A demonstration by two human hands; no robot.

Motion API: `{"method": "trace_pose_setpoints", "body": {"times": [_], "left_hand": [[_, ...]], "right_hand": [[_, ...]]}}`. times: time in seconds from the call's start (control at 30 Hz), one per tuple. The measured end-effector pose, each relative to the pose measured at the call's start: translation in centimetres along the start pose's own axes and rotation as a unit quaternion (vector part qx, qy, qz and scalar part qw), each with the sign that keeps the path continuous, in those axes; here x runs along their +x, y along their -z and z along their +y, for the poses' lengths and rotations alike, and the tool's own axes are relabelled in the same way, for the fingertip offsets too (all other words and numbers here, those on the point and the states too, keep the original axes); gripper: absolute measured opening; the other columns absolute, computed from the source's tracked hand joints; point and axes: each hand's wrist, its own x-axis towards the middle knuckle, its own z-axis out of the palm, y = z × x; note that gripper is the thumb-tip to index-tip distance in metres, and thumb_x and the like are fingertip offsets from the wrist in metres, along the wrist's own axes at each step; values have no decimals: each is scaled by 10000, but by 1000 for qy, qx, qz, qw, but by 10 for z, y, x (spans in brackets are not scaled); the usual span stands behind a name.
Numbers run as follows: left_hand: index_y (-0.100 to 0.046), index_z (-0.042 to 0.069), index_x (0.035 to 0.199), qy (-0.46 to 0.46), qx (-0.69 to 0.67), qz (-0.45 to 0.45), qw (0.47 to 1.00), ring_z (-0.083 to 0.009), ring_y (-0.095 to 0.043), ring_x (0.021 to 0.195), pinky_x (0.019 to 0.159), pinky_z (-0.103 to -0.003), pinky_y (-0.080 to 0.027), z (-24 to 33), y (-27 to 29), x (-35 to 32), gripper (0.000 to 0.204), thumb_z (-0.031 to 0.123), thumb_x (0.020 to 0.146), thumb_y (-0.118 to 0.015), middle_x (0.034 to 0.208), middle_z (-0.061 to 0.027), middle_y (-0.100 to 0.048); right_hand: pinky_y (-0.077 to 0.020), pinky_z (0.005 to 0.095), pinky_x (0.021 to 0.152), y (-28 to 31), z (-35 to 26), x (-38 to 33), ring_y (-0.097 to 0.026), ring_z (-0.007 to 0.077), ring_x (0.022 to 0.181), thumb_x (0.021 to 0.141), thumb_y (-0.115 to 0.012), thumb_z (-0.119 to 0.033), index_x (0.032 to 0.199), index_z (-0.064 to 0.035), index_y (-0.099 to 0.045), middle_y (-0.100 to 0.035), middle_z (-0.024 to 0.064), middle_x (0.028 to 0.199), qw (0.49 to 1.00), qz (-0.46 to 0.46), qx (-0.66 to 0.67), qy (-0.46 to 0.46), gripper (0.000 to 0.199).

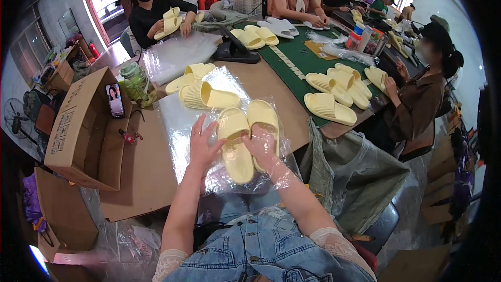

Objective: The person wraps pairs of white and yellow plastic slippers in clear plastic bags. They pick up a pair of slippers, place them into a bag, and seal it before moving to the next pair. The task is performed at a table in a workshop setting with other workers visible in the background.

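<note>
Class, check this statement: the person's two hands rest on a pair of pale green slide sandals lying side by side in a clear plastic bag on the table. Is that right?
Not quite: the colour is wrong. The head view shows the pair of slide sandals is pale yellow, not green. The rest holds: the left hand and right hand rest on them, side by side in the clear plastic bag on the table.

Open brown carton (83,125) left; lit phone screen (115,100) inside.

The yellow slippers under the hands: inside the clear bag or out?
Inside. The right hand and slippers show through the bag; the left hand presses on top.
</note>
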Motion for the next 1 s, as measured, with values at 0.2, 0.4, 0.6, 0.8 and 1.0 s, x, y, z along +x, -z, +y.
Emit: {"method": "trace_pose_setpoints", "body": {"times": [0.2, 0.4, 0.6, 0.8, 1.0], "left_hand": [[-654, 104, 1259, 133, -92, -31, 986, -381, -443, 1326, 1109, -462, -371, -11, -13, -7, 527, 329, 798, -775, 1445, -215, -488], [-664, 90, 1244, 134, -88, -29, 987, -369, -467, 1319, 1108, -452, -373, -11, -9, -6, 482, 283, 813, -763, 1433, -194, -516], [-675, 90, 1224, 137, -95, -24, 986, -375, -471, 1302, 1100, -459, -377, -14, -9, -6, 490, 323, 804, -776, 1397, -213, -532], [-676, 91, 1221, 135, -96, -25, 986, -369, -479, 1295, 1092, -453, -386, -17, -12, -7, 481, 311, 805, -776, 1388, -206, -542], [-676, 92, 1224, 134, -94, -23, 986, -361, -483, 1293, 1092, -447, -389, -15, -11, -6, 474, 293, 806, -775, 1382, -198, -549]], "right_hand": [[-549, 519, 716, 10, -6, -5, -689, 420, 778, 872, -652, -396, 931, -6, -633, -692, 236, 828, 1000, -5, -1, -24, 395], [-522, 532, 675, -4, 1, -1, -661, 450, 725, 850, -706, -416, 840, -8, -607, -658, 250, 734, 998, 54, 12, 0, 420], [-529, 536, 682, 5, -7, -4, -663, 460, 737, 835, -719, -419, 853, -13, -611, -667, 254, 753, 999, 32, 20, -23, 421], [-535, 532, 690, 6, -5, -3, -671, 456, 753, 830, -725, -411, 871, -8, -618, -672, 258, 763, 999, 31, 20, -16, 420], [-536, 519, 690, 3, -5, -3, -674, 443, 753, 827, -731, -387, 884, -12, -611, -675, 244, 766, 999, 25, 18, -31, 398]]}}
